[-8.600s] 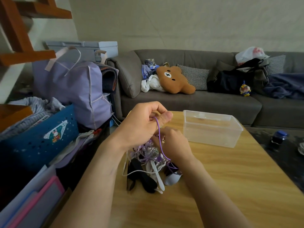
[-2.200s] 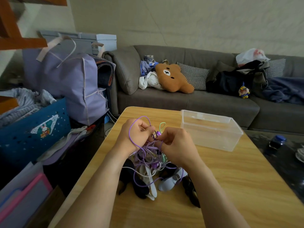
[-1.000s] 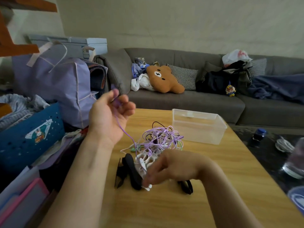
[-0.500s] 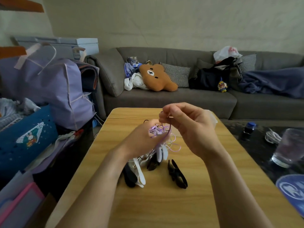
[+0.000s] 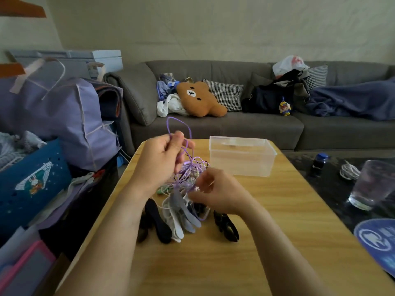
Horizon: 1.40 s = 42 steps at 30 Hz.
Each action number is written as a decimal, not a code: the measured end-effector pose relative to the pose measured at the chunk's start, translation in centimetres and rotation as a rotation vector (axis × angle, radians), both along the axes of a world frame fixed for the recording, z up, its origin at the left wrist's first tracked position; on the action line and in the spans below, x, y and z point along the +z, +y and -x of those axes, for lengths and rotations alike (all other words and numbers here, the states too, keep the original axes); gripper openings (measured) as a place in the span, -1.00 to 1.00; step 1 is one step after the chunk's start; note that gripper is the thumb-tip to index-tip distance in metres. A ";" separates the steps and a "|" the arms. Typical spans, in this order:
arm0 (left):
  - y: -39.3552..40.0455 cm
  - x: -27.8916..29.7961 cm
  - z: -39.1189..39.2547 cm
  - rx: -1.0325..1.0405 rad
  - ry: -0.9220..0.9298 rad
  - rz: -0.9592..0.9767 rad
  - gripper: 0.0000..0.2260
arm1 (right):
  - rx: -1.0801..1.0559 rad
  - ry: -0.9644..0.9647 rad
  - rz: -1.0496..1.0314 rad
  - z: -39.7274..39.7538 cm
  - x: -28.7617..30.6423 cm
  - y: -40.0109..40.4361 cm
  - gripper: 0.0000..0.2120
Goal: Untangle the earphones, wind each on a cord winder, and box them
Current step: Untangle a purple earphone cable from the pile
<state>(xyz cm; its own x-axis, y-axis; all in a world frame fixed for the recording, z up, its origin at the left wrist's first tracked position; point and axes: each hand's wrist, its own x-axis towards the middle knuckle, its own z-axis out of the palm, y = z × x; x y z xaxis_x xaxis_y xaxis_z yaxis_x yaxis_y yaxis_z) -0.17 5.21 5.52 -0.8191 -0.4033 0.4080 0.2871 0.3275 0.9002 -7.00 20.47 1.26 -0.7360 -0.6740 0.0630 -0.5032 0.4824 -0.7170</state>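
A grey sofa [image 5: 235, 124] stood behind the wooden table [image 5: 277, 210]. On its seat lay a brown bear cushion [image 5: 198, 99], just beside a checked pillow [image 5: 224, 95], with a dark bag [image 5: 265, 99] and a blue blanket [image 5: 352, 101] further right. A lilac bag [image 5: 53, 107] rose above a blue basket [image 5: 32, 178] at the left. At the right, a glass [image 5: 372, 182] stood near a coiled white cable [image 5: 348, 171] and a small blue-capped bottle [image 5: 319, 162].
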 end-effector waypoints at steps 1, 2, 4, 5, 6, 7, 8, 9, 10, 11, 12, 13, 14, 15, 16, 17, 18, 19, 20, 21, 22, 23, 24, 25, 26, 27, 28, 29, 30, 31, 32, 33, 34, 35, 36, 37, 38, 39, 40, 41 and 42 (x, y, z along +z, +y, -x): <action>-0.2 0.2 -0.2 0.014 0.011 -0.019 -0.65 | 0.015 0.042 -0.032 -0.4 -0.9 -0.5 -0.70; -0.5 0.1 -0.2 0.034 0.010 -0.026 -0.66 | 0.014 0.094 -0.057 -0.7 -1.6 -1.0 -0.63; -1.3 -0.2 -0.6 0.080 -0.013 0.010 -0.66 | 0.003 0.208 -0.096 -0.9 -2.8 -1.7 -0.55; -1.7 -0.4 -0.7 0.103 -0.024 0.040 -0.67 | -0.012 0.232 -0.097 -0.8 -3.1 -1.8 -0.56; -2.2 -0.7 -0.9 0.123 -0.033 0.065 -0.68 | -0.032 0.238 -0.083 -0.6 -3.2 -1.8 -0.58; -2.8 -0.9 -1.1 0.147 -0.038 0.087 -0.69 | -0.053 0.237 -0.062 -0.4 -3.2 -1.7 -0.62; -3.3 -1.1 -1.2 0.182 -0.037 0.109 -0.70 | -0.075 0.237 -0.049 -0.1 -3.2 -1.5 -0.67; -4.0 -1.3 -1.4 0.235 -0.031 0.136 -0.70 | -0.087 0.243 -0.045 0.2 -3.2 -1.4 -0.74; -4.6 -1.4 -1.5 0.296 -0.021 0.165 -0.70 | -0.093 0.255 -0.057 0.5 -3.2 -1.3 -0.82; -5.1 -1.3 -1.7 0.353 -0.007 0.190 -0.70 | -0.096 0.270 -0.073 0.7 -3.2 -1.1 -0.87; -5.6 -1.2 -1.9 0.401 0.017 0.203 -0.71 | -0.098 0.283 -0.096 1.0 -3.0 -0.8 -0.85; -6.1 -1.1 -2.1 0.434 0.047 0.206 -0.73 | -0.096 0.294 -0.115 1.3 -2.9 -0.6 -0.81; -6.4 -0.9 -2.3 0.455 0.077 0.199 -0.74 | -0.098 0.295 -0.125 1.6 -2.9 -0.4 -0.79; -6.8 -0.7 -2.5 0.465 0.096 0.191 -0.75 | -0.094 0.288 -0.128 1.9 -2.8 -0.2 -0.77; -7.3 -0.7 -2.6 0.470 0.094 0.192 -0.75 | -0.083 0.270 -0.126 2.1 -2.6 -0.1 -0.74; -7.7 -0.8 -2.7 0.484 0.065 0.208 -0.74 | -0.074 0.232 -0.117 2.2 -2.3 0.0 -0.71; -8.2 -1.0 -2.7 0.506 0.013 0.234 -0.72 | -0.073 0.182 -0.091 2.3 -2.1 -0.1 -0.69; -8.6 -1.4 -2.6 0.528 -0.055 0.260 -0.70 | -0.084 0.135 -0.044 2.3 -1.7 -0.3 -0.66; -9.0 -1.8 -2.4 0.541 -0.129 0.277 -0.68 | -0.106 0.112 0.008 2.3 -1.4 -0.6 -0.60; -9.3 -2.3 -2.2 0.538 -0.192 0.284 -0.67 | -0.125 0.124 0.035 2.4 -1.1 -1.0 -0.53; -9.4 -2.8 -2.0 0.525 -0.236 0.281 -0.66 | -0.124 0.161 0.007 2.5 -0.8 -1.6 -0.42; -9.6 -3.3 -1.7 0.506 -0.261 0.265 -0.67 | -0.108 0.206 -0.066 2.6 -0.5 -2.3 -0.28; -9.7 -3.8 -1.4 0.492 -0.281 0.256 -0.68 | -0.088 0.247 -0.151 2.8 -0.3 -3.2 -0.16; -9.9 -4.1 -1.2 0.487 -0.301 0.258 -0.71 | -0.069 0.267 -0.229 3.1 -0.1 -4.2 -0.10; -10.0 -4.5 -1.0 0.485 -0.324 0.273 -0.73 | -0.049 0.269 -0.281 3.4 0.2 -5.1 -0.10; -10.3 -4.9 -0.7 0.479 -0.346 0.280 -0.74 | -0.026 0.265 -0.310 3.8 0.6 -6.2 -0.18; -10.5 -5.2 -0.5 0.463 -0.367 0.277 -0.74 | -0.006 0.271 -0.330 4.1 1.1 -7.2 -0.30; -10.6 -5.5 -0.4 0.435 -0.391 0.266 -0.74 | -0.003 0.291 -0.333 4.4 1.6 -8.2 -0.44; -10.6 -5.6 -0.4 0.404 -0.421 0.240 -0.74 | -0.010 0.317 -0.321 4.6 2.2 -9.2 -0.56; -10.7 -5.8 -0.3 0.378 -0.446 0.220 -0.75 | -0.025 0.344 -0.292 4.8 2.9 -10.0 -0.64; -10.8 -5.8 -0.3 0.366 -0.462 0.217 -0.74 | -0.038 0.362 -0.243 5.1 3.5 -10.8 -0.69; -10.9 -5.8 -0.4 0.367 -0.460 0.220 -0.70 | -0.048 0.370 -0.181 5.2 4.2 -11.5 -0.73; -10.8 -5.6 -0.5 0.366 -0.449 0.220 -0.68 | -0.058 0.381 -0.113 5.3 4.9 -12.2 -0.76; -10.6 -5.4 -0.6 0.352 -0.419 0.212 -0.68 | -0.068 0.409 -0.037 5.4 5.5 -12.8 -0.78; -10.4 -5.1 -0.7 0.333 -0.397 0.185 -0.70 | -0.073 0.451 0.047 5.3 6.1 -13.4 -0.79; -10.3 -4.8 -0.6 0.322 -0.382 0.148 -0.67 | -0.073 0.492 0.135 5.3 6.6 -13.9 -0.81; -10.2 -4.5 -0.7 0.318 -0.384 0.104 -0.60 | -0.069 0.518 0.212 5.2 7.1 -14.2 -0.82; -10.2 -4.3 -0.6 0.316 -0.390 0.068 -0.54 | -0.065 0.526 0.266 5.1 7.5 -14.4 -0.81; -10.1 -4.0 -0.6 0.304 -0.403 0.021 -0.52 | -0.059 0.519 0.288 5.0 7.8 -14.5 -0.80; -10.2 -4.0 -0.5 0.286 -0.426 -0.017 -0.53 | -0.052 0.502 0.284 4.9 8.0 -14.6 -0.79; -10.2 -4.1 -0.3 0.267 -0.444 -0.015 -0.53 | -0.042 0.476 0.263 4.8 7.9 -14.6 -0.77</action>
